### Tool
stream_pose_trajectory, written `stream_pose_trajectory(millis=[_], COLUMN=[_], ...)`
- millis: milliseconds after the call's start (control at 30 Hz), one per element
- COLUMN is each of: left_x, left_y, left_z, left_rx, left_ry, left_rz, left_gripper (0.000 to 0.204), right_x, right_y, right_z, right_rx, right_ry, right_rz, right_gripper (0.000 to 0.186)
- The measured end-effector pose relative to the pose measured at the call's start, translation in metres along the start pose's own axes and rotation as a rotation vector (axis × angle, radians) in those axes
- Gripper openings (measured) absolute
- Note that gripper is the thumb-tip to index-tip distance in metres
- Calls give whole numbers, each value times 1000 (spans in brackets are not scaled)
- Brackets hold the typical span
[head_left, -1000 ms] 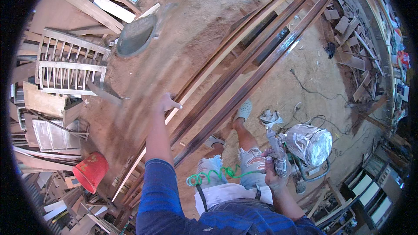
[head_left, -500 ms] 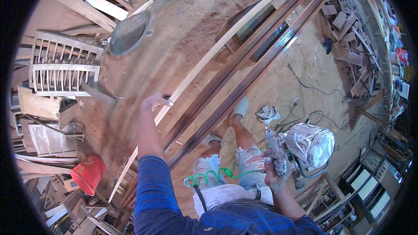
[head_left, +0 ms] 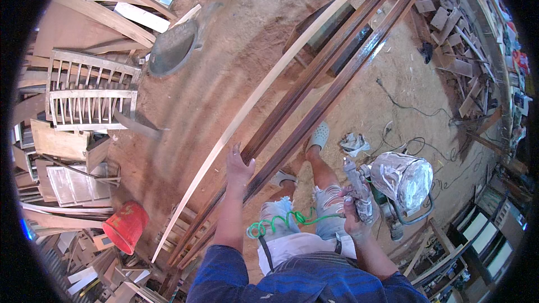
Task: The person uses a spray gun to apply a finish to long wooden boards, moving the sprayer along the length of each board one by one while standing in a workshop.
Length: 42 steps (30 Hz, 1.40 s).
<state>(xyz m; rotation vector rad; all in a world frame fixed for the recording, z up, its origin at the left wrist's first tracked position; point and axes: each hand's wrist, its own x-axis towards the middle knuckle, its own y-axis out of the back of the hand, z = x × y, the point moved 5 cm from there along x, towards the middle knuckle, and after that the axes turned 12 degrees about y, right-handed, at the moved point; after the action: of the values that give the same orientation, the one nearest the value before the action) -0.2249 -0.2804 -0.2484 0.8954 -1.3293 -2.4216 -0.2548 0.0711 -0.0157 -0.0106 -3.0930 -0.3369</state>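
My left hand (head_left: 240,169) is on the nearer-left dark brown wooden beam (head_left: 292,100), thumb on one side and fingers on the other, closed around it. A second dark, glossy beam (head_left: 331,98) runs parallel to its right. Left of both lies a long pale strip of bare wood (head_left: 264,84), apart from my hand. My right hand (head_left: 357,216) is wrapped round a paint-smeared spray gun (head_left: 359,188), which points away from me. A paint-coated metal pot with a handle (head_left: 401,182) is right beside the gun. A coiled green hose (head_left: 286,219) trails leftward from the gun.
Dark box-like supports (head_left: 348,50) stand under the beams' far part. A red bucket (head_left: 126,227), slatted wooden panels (head_left: 92,109) and a grey basin (head_left: 173,47) are on the left. Wood offcuts (head_left: 449,28) and black cables (head_left: 415,109) lie right. A crumpled cloth (head_left: 353,143) sits near my foot.
My left hand has left the pale strip and moved right and nearer onto the dark beam. My right hand keeps the spray gun in nearly the same place. The view has shifted slightly.
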Motion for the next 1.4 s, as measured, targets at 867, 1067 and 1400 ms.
stream_pose_trajectory(millis=[867,1067,1400], left_x=[61,73,34], left_y=[-46,-54,-30], left_z=[-47,-78,-41], left_rx=[-83,-232,-131], left_ry=[177,291,67], left_rz=[-676,-686,-265], left_gripper=[74,70,74], right_x=[-7,-10,-11], right_y=[10,6,3], right_z=[0,0,0], right_rx=[-131,-74,22], right_ry=[131,56,-52], right_rz=[-137,-144,35], right_gripper=[54,53,23])
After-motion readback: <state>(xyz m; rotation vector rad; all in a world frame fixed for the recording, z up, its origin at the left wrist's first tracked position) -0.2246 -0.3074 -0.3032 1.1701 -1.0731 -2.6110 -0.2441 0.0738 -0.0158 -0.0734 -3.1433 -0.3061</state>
